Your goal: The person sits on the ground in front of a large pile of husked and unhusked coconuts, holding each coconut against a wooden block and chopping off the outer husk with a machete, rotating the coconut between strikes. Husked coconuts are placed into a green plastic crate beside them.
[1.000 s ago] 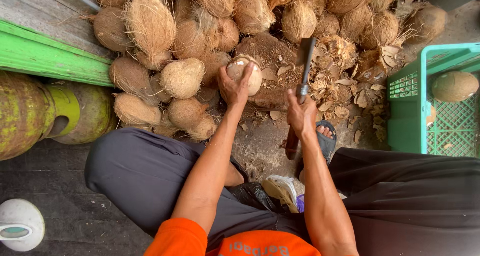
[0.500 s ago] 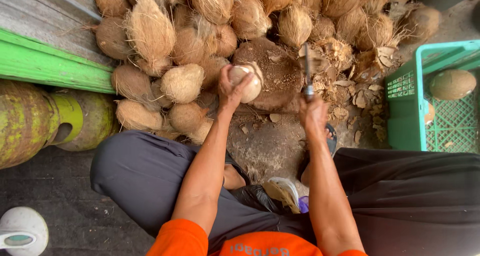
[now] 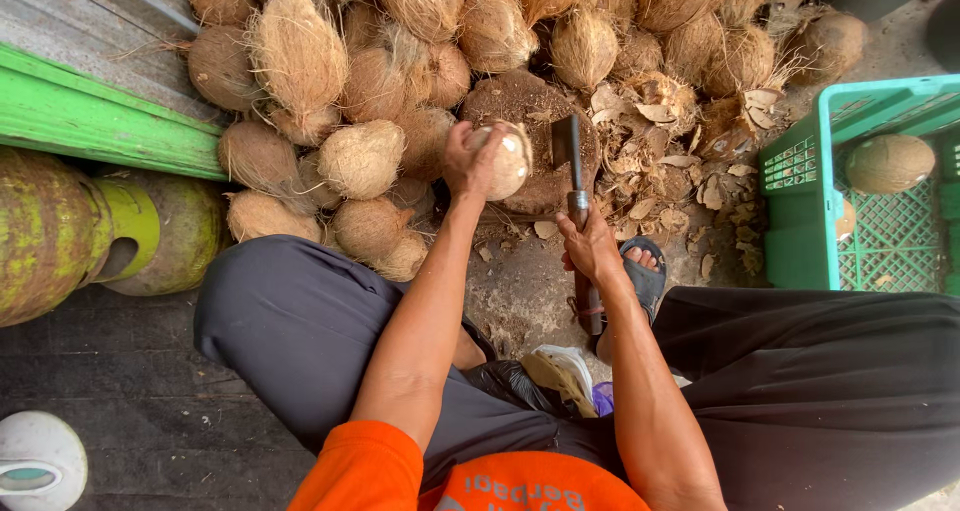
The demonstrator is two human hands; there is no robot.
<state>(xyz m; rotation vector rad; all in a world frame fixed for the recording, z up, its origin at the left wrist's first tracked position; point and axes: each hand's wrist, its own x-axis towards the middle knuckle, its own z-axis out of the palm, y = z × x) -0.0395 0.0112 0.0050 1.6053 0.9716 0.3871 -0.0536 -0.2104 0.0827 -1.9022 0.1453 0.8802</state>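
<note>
L hand [image 3: 468, 161] fingers are clamping a part-husked coconut [image 3: 503, 159] on the chopping block [image 3: 520, 101]; R hand [image 3: 592, 246] is gripping the cleaver [image 3: 572, 161] just right of it. One coconut is lying done in the green crate [image 3: 800, 191]; the far pile [image 3: 400, 51] is waiting unhusked.

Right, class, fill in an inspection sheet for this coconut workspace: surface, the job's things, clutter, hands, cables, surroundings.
Surface: round wooden chopping block on bare ground, partly under the held coconut.
Job's things: partly husked coconut; cleaver, blade over the block.
Clutter: husk chips strewn right of the block.
Hands: left hand grips the coconut; right hand grips the cleaver handle.
Cables: nothing seen.
Surroundings: pile of husked coconuts; green crate holding one coconut; green gas cylinder lying at left.
</note>
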